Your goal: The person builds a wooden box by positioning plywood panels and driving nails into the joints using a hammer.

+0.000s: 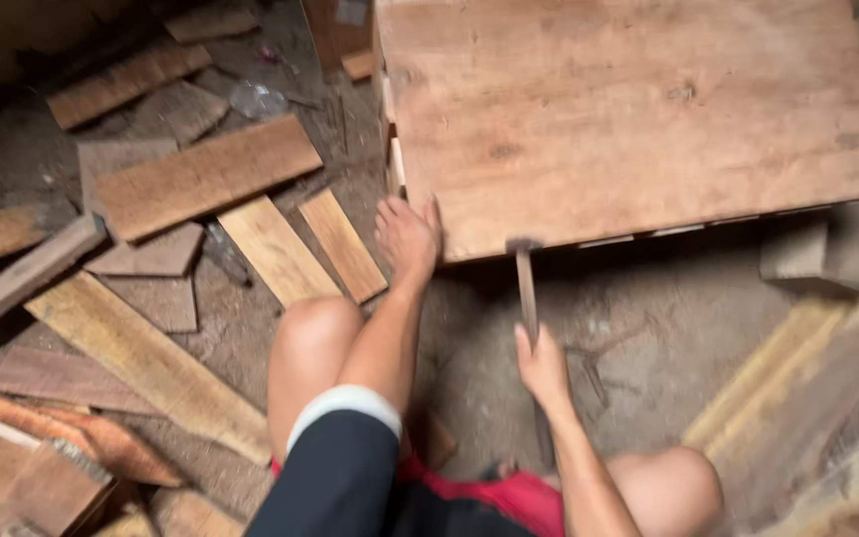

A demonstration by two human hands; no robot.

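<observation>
Right hand (543, 366), low in the centre of the frame, is curled tight around the thin wooden handle of a hammer (526, 283); the handle runs up the frame from the fist, and its dark metal head meets the near edge of the wide reddish-brown wooden panel (628, 109). Left hand (408, 237), a little higher and to the left, lies flat and open, fingers spread, pressing on the near left corner of that same panel. Both bare knees and black-and-red shorts fill the bottom centre of the frame.

Further up, the panel takes most of the upper right of the frame, resting on pale slats that show along its near and left edges. A grey block (812, 249) sits under its right corner. Loose wooden offcuts (206, 177), pale and reddish, lie scattered over the dusty ground across the left half. No packages, labels or signs can be made out.
</observation>
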